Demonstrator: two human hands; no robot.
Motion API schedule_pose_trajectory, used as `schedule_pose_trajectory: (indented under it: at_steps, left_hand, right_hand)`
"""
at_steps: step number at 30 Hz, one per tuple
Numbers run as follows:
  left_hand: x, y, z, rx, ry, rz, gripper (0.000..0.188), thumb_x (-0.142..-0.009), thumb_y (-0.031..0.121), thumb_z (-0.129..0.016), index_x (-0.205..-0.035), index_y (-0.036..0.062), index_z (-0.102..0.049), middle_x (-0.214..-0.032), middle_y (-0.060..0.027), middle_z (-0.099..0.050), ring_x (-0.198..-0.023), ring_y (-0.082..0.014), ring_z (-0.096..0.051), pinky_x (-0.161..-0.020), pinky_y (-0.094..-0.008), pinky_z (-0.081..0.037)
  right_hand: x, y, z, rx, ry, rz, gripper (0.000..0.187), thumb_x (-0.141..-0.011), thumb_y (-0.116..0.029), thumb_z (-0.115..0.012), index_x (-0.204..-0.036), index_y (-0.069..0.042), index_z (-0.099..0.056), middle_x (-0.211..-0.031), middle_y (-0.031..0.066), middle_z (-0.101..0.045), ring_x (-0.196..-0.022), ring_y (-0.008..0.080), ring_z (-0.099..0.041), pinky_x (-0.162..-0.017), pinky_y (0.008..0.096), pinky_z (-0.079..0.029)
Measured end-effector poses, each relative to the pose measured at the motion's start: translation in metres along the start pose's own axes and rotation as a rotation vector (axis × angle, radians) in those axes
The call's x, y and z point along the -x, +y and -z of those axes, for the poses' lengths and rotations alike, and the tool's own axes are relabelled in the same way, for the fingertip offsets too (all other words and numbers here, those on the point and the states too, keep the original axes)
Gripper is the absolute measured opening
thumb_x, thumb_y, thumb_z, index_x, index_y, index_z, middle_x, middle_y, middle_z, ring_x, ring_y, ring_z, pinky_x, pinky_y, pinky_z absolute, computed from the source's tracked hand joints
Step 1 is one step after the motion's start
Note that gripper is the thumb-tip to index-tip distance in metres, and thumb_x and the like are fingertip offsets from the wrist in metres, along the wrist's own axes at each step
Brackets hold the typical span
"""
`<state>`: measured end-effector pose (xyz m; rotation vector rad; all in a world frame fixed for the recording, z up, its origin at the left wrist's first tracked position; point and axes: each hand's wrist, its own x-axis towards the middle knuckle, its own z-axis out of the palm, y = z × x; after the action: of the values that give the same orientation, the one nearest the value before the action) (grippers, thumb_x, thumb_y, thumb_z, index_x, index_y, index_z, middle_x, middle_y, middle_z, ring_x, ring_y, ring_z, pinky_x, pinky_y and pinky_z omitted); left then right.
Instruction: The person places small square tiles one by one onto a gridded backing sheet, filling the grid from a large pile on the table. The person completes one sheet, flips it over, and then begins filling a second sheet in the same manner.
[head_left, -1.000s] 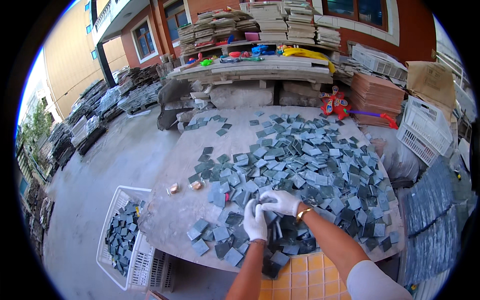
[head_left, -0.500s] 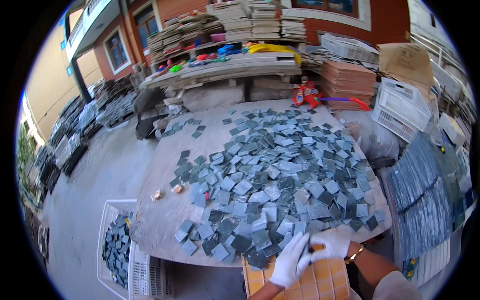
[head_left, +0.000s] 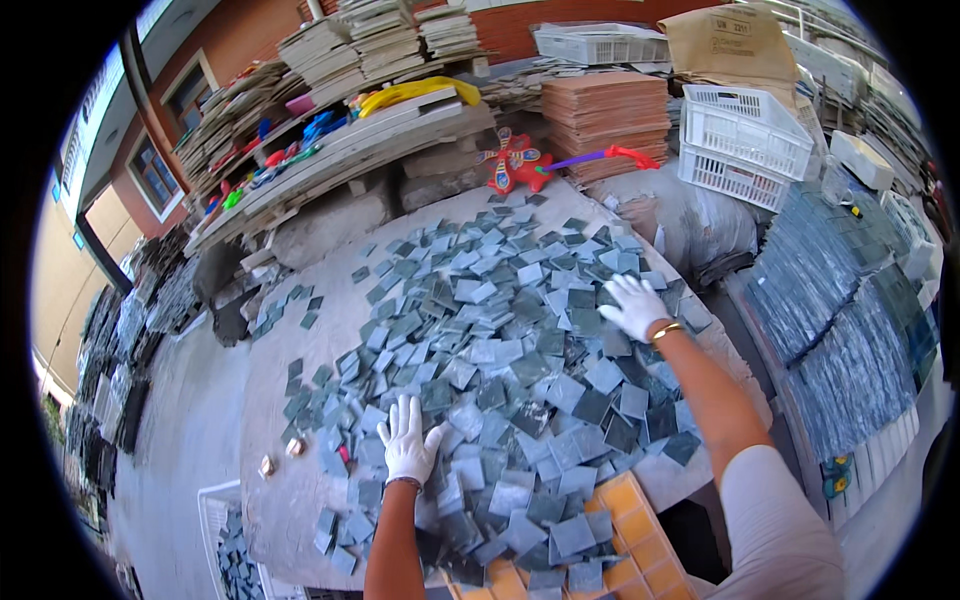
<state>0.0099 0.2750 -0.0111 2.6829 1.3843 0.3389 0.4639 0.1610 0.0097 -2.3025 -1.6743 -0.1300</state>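
Grey-green square stone tiles (head_left: pixel 483 350) lie in a wide loose heap across a pale tabletop (head_left: pixel 290 380). My left hand (head_left: pixel 409 442), in a white glove, rests palm down with fingers spread on the left part of the heap. Farther off to the right, my right hand (head_left: pixel 637 307), also gloved in white, reaches out over the tiles with fingers apart and nothing held. A yellow tray (head_left: pixel 645 525) divided into square cells juts out at the near edge, with several tiles lying over its left part.
Two small copper-coloured lumps (head_left: pixel 295 447) sit left of the heap. A red toy (head_left: pixel 517 165) with a purple stick lies at the far edge. A white crate (head_left: pixel 222 510) of tiles stands lower left, stacked slate sheets (head_left: pixel 850 340) to the right, white crates (head_left: pixel 745 145) far right.
My hands have parted from over the yellow tray: the left moved forward and left onto the heap, the right far forward. The view has shifted, and tiles now lie over part of the tray.
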Motion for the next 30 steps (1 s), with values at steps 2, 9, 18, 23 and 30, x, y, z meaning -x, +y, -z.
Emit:
schedule_pose_trajectory:
  at_steps: [2,9,18,23,30]
  left_hand:
    - [-0.016,0.005,-0.007,-0.043,0.037,0.029,0.075,-0.088,0.052,-0.047,-0.145,0.0063,-0.03,-0.151,-0.0145,-0.027,-0.139,-0.0377,-0.024,-0.112,-0.0561,-0.011]
    - [-0.05,0.016,-0.019,-0.032,0.139,-0.015,0.069,-0.087,0.058,-0.045,-0.138,0.0124,-0.043,-0.143,-0.0085,-0.042,-0.135,-0.0378,-0.03,-0.109,-0.0584,-0.017]
    - [-0.063,-0.023,-0.052,0.442,0.257,-0.074,0.049,-0.094,0.038,-0.044,-0.131,0.0048,-0.049,-0.131,-0.0173,-0.052,-0.122,-0.0367,-0.047,-0.107,-0.0455,-0.029]
    - [-0.098,-0.002,-0.041,0.343,0.082,0.087,0.057,-0.093,0.053,-0.036,-0.138,0.0176,-0.044,-0.138,-0.0109,-0.047,-0.128,-0.0321,-0.042,-0.107,-0.0524,-0.026]
    - [-0.078,0.003,-0.05,0.751,0.27,0.058,0.049,-0.091,0.044,-0.049,-0.119,0.0063,-0.06,-0.093,-0.0186,-0.067,-0.092,-0.0369,-0.063,-0.08,-0.0392,-0.047]
  right_hand:
    - [-0.019,-0.012,-0.02,-0.019,0.021,-0.008,0.062,-0.089,-0.056,-0.045,-0.131,-0.011,-0.047,-0.137,0.0155,-0.045,-0.129,0.0303,-0.039,-0.106,0.0448,-0.029]
    - [-0.047,-0.095,-0.029,-0.31,-0.034,0.116,0.077,-0.077,-0.064,-0.055,-0.135,-0.015,-0.046,-0.142,0.017,-0.04,-0.133,0.0325,-0.034,-0.108,0.0494,-0.023]
    - [-0.033,-0.132,-0.021,-0.614,0.242,0.212,0.055,-0.086,-0.049,-0.057,-0.12,-0.006,-0.055,-0.12,0.0165,-0.058,-0.108,0.0353,-0.056,-0.092,0.0422,-0.045]
    - [-0.081,-0.135,-0.043,-0.027,-0.131,0.101,0.079,-0.083,-0.071,-0.041,-0.124,-0.004,-0.054,-0.131,0.0135,-0.052,-0.13,0.0286,-0.038,-0.101,0.0569,-0.028]
    - [-0.058,-0.215,-0.052,-0.356,-0.136,0.44,0.061,-0.078,-0.055,-0.062,-0.126,-0.017,-0.055,-0.124,0.0154,-0.057,-0.116,0.0313,-0.052,-0.1,0.0425,-0.038]
